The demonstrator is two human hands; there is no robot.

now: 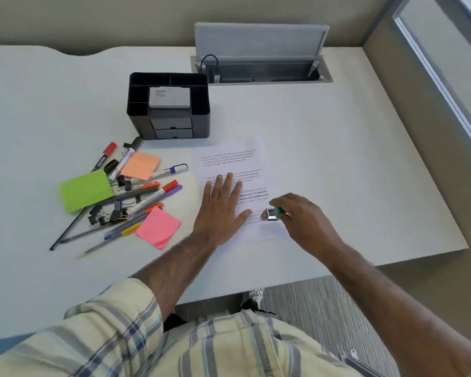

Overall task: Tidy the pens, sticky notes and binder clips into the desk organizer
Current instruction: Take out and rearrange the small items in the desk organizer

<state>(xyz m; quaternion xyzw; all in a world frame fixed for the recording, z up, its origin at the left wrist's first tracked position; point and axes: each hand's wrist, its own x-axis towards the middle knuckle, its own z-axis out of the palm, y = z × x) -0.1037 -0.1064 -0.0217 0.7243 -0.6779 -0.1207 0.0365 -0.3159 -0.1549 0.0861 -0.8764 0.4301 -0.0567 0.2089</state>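
A black desk organizer (199, 112) with two small drawers stands at the back of the white desk, a grey box (169, 97) resting in its top. To its front left lies a heap of pens and markers (144, 198), black binder clips (114, 213), and sticky note pads in green (84, 190), orange (140, 165) and pink (158, 227). My left hand (220, 210) lies flat, fingers spread, on a printed sheet (234, 159). My right hand (302, 221) grips a small green and metal stapler (272, 213) at the sheet's lower right corner.
An open cable hatch (261, 73) with a raised grey lid and a black cable sits at the desk's back edge. The desk's right edge (419, 156) borders a beige wall and a window frame. Striped carpet shows below the front edge.
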